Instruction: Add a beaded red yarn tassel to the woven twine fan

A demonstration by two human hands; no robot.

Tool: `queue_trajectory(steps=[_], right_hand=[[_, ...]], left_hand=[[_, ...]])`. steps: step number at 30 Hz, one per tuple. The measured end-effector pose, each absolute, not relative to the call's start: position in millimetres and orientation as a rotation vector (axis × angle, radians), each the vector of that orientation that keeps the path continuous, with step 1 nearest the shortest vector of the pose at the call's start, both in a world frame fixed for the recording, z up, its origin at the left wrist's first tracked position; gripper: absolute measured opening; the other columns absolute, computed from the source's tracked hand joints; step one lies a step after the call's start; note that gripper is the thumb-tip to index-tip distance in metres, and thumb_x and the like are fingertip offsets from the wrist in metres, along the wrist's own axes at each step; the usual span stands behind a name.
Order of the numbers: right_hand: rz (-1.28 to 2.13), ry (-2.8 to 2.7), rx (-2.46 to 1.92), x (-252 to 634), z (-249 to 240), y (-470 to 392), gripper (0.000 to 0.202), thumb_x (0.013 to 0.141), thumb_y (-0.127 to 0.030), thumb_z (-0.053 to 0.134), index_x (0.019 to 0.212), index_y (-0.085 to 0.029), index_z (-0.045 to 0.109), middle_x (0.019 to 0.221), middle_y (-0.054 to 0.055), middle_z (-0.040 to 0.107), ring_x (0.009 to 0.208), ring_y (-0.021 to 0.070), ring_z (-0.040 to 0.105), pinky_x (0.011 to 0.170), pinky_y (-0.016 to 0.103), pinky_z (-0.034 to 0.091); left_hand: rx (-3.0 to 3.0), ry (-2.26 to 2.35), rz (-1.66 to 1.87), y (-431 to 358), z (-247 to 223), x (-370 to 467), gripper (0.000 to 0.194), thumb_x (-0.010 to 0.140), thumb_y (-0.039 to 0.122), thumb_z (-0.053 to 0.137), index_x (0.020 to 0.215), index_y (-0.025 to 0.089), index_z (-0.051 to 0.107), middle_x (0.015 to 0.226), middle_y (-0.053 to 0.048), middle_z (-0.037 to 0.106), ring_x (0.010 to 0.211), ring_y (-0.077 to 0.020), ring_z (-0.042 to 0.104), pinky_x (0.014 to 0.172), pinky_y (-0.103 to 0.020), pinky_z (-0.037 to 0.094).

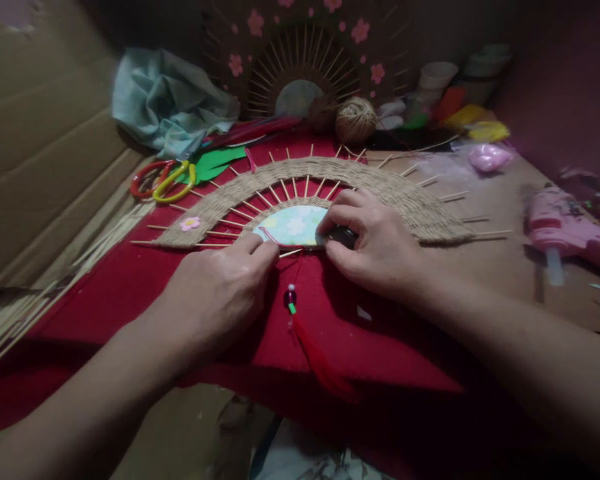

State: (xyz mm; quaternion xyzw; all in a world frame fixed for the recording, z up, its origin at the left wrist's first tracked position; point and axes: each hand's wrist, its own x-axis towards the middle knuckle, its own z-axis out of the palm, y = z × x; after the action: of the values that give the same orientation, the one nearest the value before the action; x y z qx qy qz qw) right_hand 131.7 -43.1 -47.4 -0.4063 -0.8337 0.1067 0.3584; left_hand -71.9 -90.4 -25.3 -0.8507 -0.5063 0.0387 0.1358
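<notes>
A half-round fan point(280, 175) of woven twine over thin sticks lies on the red cloth, with one pink flower point(190, 224) at its left end. At its centre is a light blue half-disc point(295, 223) with a red cord on it. My left hand point(225, 283) pinches the lower left edge of the half-disc. My right hand point(370, 240) curls over the right edge of the half-disc, a dark object point(344, 235) partly showing between thumb and fingers. Below the half-disc hangs a red tassel point(320, 353) with a dark bead and a white bead.
Red and yellow scissors point(175, 182) lie at the left beside green paper point(217, 162). Behind are a blue cloth point(165, 97), a twine ball point(356, 121) and a flowered fan point(300, 47). A pink glue gun point(565, 223) lies right; loose sticks point(65, 283) lie left.
</notes>
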Motion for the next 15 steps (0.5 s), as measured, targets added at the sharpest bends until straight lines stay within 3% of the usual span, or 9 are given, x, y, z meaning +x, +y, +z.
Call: queue_trajectory(steps=[7, 15], right_hand=[[0.284, -2.147, -1.045, 131.9, -48.0, -42.7, 0.016, 0.071, -0.007, 0.052, 0.073, -0.018, 0.064, 0.082, 0.006, 0.058, 0.086, 0.022, 0.051, 0.077, 0.036, 0.042], [0.282, -2.155, -1.042, 132.1, -47.7, -42.9, 0.015, 0.071, -0.007, 0.052, 0.073, -0.017, 0.064, 0.082, 0.007, 0.059, 0.086, 0.0221, 0.051, 0.076, 0.035, 0.042]], left_hand=[[-2.477, -1.512, 0.176, -83.5, -25.8, -66.5, 0.024, 0.087, 0.015, 0.033, 0.095, 0.015, 0.056, 0.08, -0.009, 0.06, 0.055, -0.0165, 0.052, 0.044, -0.028, 0.024], [-2.495, -1.473, 0.084, -89.2, -26.0, -73.6, 0.023, 0.085, 0.013, 0.035, 0.096, 0.016, 0.055, 0.077, -0.006, 0.057, 0.052, -0.0141, 0.048, 0.045, -0.027, 0.026]])
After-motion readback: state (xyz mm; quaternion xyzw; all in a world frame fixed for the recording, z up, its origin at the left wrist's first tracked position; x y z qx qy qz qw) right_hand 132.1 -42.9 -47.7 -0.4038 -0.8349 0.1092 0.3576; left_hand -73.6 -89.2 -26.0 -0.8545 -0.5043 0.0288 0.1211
